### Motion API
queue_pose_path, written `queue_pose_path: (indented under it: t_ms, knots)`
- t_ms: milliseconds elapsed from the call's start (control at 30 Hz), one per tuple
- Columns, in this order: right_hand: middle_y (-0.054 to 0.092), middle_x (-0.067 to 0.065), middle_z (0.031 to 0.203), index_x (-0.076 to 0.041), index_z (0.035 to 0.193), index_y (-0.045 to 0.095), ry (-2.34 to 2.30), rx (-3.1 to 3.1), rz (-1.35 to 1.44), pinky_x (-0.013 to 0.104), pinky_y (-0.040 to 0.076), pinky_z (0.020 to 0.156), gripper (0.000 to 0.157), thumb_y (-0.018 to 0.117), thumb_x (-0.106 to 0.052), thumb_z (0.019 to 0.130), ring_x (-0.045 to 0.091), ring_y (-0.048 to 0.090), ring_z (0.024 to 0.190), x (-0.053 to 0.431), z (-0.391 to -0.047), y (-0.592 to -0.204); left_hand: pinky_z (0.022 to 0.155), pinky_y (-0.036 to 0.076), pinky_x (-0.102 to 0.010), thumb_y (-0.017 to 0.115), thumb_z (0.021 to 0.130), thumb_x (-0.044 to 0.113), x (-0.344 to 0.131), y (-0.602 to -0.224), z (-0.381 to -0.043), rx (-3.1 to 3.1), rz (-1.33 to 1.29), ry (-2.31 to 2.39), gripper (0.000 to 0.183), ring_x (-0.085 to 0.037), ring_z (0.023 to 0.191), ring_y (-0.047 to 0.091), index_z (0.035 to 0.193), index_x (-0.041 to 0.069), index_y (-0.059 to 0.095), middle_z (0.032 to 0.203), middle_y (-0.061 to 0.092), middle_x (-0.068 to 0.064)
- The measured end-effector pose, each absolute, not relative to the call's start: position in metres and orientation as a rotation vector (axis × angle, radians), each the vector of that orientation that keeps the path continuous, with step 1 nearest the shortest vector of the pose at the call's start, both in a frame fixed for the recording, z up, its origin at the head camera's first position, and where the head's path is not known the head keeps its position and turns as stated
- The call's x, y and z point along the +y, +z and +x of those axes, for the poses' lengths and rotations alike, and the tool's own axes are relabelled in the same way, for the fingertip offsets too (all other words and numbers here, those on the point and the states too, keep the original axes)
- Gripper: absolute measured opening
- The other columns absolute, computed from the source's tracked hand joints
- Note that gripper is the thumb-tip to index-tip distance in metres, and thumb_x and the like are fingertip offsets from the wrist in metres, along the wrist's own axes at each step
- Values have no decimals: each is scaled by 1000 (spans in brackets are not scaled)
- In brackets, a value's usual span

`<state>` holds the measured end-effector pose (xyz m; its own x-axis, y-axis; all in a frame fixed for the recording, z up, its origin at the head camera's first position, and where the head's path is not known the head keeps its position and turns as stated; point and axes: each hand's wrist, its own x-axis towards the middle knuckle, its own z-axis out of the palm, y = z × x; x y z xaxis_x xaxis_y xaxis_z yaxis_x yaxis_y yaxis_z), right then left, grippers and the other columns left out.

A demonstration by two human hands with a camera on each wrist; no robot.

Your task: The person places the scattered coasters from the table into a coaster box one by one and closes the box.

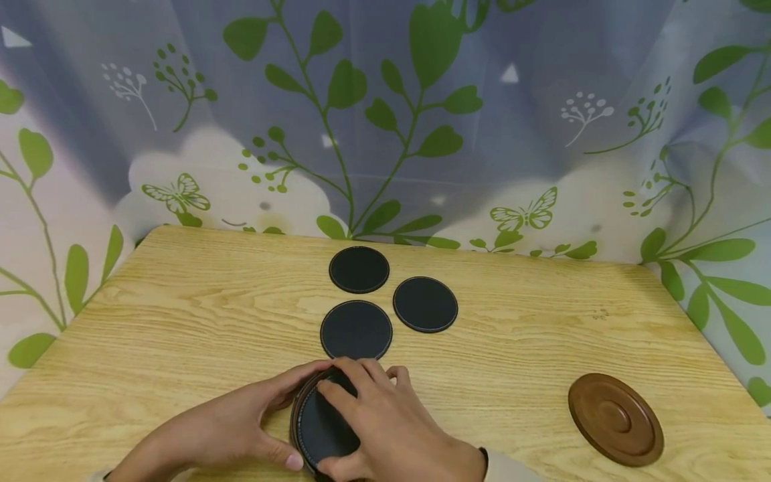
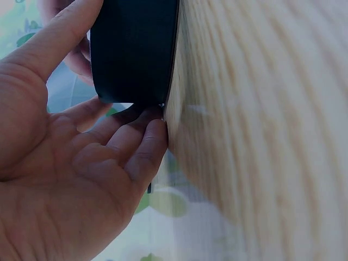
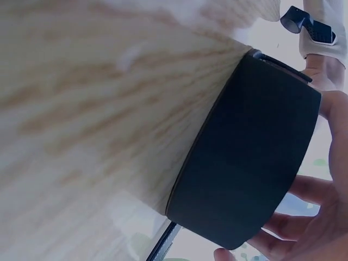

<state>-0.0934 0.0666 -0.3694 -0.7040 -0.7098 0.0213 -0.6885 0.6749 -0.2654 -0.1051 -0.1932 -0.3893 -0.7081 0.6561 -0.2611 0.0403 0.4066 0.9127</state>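
Note:
A round, dark coaster holder (image 2: pixel 136 51) stands on the table at the near edge of the head view, its tall black side wall showing in both wrist views. On its top lies a black coaster (image 1: pixel 319 425) with a stitched rim. My left hand (image 1: pixel 225 418) holds the holder around its left side, thumb near and fingers at the far side. Over the top reaches my right hand (image 1: pixel 385 422), its thumb at the near rim and fingers toward the far rim, gripping the coaster. Beyond the hands lie black coasters: one close (image 1: pixel 357 328), one right (image 1: pixel 425 304), one farthest (image 1: pixel 359 269).
A brown round dish-like disc (image 1: pixel 616 420) with a raised ring lies at the right of the wooden table (image 1: pixel 512 348). Behind the table hangs a curtain (image 1: pixel 385 167) printed with leaves and butterflies. A dark band (image 3: pixel 315 27) sits on the other sleeve.

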Motion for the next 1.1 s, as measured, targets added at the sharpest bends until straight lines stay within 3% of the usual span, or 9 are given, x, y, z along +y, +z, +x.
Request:
queue_pose_path:
  t_ms: [100, 267, 300, 400, 600, 733, 800, 900, 1100]
  knots:
    - [45, 1, 160, -26, 152, 55, -387, 2796, -1142, 48, 46, 90, 76, 77, -61, 88, 22, 49, 137, 68, -95, -367, 111, 32, -14, 87, 85, 34, -193, -390, -107, 2086, 611, 1285, 102, -41, 160, 20, 166, 40, 25, 174, 24, -5]
    - [47, 3, 159, -25, 151, 56, -369, 2821, -1119, 49, 47, 91, 73, 75, -61, 90, 23, 50, 138, 71, -97, -365, 120, 31, -60, 87, 85, 32, -192, -390, -108, 2098, 606, 1265, 105, -44, 160, 20, 167, 38, 23, 175, 23, -8]
    - [47, 3, 159, -25, 151, 56, -376, 2823, -1107, 50, 47, 92, 72, 75, -61, 91, 23, 50, 138, 72, -98, -364, 120, 31, -60, 87, 84, 32, -192, -390, -108, 2097, 594, 1266, 105, -43, 160, 20, 167, 38, 23, 175, 24, -7]
    - [49, 4, 157, -25, 151, 56, -415, 2849, -1091, 53, 47, 93, 71, 75, -59, 91, 23, 50, 138, 75, -100, -364, 122, 32, -40, 88, 83, 34, -192, -389, -107, 2089, 559, 1278, 104, -39, 161, 19, 166, 40, 26, 174, 26, -2]
    - [54, 7, 152, -20, 146, 60, -567, 2892, -1073, 54, 47, 95, 70, 81, -51, 88, 24, 53, 137, 84, -109, -364, 120, 32, -40, 88, 84, 35, -192, -389, -107, 2099, 589, 1273, 102, -39, 160, 21, 165, 42, 27, 173, 28, 0]
    - [55, 9, 152, -16, 146, 61, -678, 2865, -1034, 60, 47, 100, 70, 82, -48, 88, 28, 52, 141, 91, -118, -362, 114, 30, -18, 88, 83, 36, -192, -389, -106, 2083, 592, 1293, 102, -36, 160, 21, 165, 42, 28, 172, 30, 4]
    - [55, 10, 152, -15, 146, 61, -728, 2853, -1018, 64, 46, 102, 69, 82, -47, 88, 32, 52, 142, 94, -123, -361, 116, 30, -22, 88, 83, 35, -192, -389, -106, 2079, 600, 1296, 102, -37, 160, 21, 165, 40, 27, 172, 31, 4]
    - [55, 12, 152, -13, 145, 62, -786, 2847, -1000, 68, 45, 103, 68, 83, -44, 89, 35, 51, 143, 100, -130, -360, 121, 30, -40, 88, 83, 35, -191, -388, -105, 2083, 598, 1288, 102, -37, 160, 21, 166, 40, 28, 172, 32, 4]
    - [56, 13, 150, -10, 145, 62, -785, 2889, -953, 72, 46, 99, 69, 84, -42, 88, 36, 53, 138, 109, -144, -361, 122, 28, -49, 88, 83, 35, -191, -386, -105, 2082, 593, 1288, 102, -36, 161, 20, 165, 41, 28, 172, 30, 4]
